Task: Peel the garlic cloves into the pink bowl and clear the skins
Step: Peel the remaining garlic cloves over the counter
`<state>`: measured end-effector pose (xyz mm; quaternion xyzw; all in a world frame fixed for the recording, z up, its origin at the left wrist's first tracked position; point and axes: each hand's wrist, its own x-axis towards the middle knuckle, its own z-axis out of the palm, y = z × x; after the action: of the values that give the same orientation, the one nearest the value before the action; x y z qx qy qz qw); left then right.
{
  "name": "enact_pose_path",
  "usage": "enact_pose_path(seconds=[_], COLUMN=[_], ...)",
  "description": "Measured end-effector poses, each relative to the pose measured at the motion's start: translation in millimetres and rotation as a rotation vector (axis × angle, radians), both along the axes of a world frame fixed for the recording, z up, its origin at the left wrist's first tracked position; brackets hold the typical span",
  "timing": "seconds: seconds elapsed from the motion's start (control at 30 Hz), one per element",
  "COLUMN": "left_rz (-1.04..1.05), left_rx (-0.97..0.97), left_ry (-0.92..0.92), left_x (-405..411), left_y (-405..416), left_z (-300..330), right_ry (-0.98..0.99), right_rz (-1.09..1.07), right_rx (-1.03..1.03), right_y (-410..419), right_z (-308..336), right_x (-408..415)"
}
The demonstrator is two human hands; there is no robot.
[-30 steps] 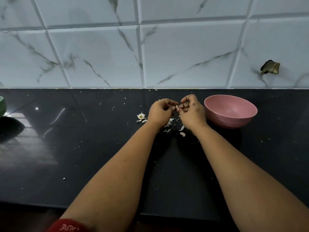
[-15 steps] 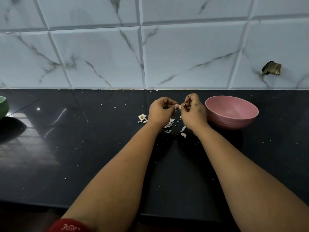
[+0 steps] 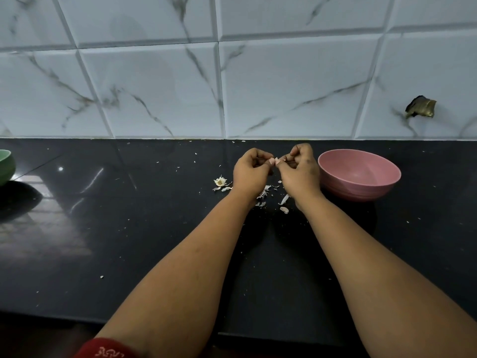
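Up close, head view: both forearms reach fwd over the black tabletop (image 3: 108,228), hands raised just off it, knuckles toward the camera. Left hand (image 3: 251,171) and right hand (image 3: 299,170) meet at the tips; fingers (image 3: 271,161) of both curl in narrow, pinching a small garlic clove (image 3: 276,160) between them. Pink bowl (image 3: 358,174) sits just right of the right hand, on the tabletop. Loose skins (image 3: 265,192) lie under and near the wrists; a garlic root end (image 3: 220,181) left of the left hand. Red sleeve (image 3: 103,350) at the near edge has pale embroidery, can't read it. Green bowl (image 3: 6,166) at far left edge.
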<state>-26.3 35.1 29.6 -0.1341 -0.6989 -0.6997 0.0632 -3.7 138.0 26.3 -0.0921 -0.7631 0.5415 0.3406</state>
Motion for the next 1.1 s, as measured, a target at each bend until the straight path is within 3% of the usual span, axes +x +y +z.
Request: enact_pose_path(seconds=[0.13, 0.2, 0.27, 0.57, 0.63, 0.87, 1.0, 1.1], left_rz=[-0.079, -0.117, -0.126, -0.112, -0.116, -0.122, -0.124, -0.115], left_rx=[0.180, 0.265, 0.283, 0.238, 0.232, 0.216, 0.207, 0.193], left_ry=[-0.128, -0.191, -0.206, -0.205, -0.201, -0.195, -0.193, -0.186], left_x=[4, 3, 1, -5, -4, -5, -5, -6], left_y=[0, -3, -6, -11, -9, -6, -5, -5], left_z=[5, 8, 7, 6, 6, 4, 3, 2], right_ry=[0.014, -0.007, -0.053, -0.140, -0.148, -0.139, -0.095, -0.032], right_rz=[0.134, 0.147, 0.139, 0.064, 0.051, 0.100, 0.070, 0.053], right_rx=[-0.447, -0.530, -0.492, 0.206, 0.282, 0.086, 0.127, 0.029], right_y=[-3, -2, -1, 2, 3, 6, 5, 7], right_z=[3, 2, 3, -4, -6, -6, -5, -1], right_x=[-2, -3, 0, 5, 6, 0, 2, 4])
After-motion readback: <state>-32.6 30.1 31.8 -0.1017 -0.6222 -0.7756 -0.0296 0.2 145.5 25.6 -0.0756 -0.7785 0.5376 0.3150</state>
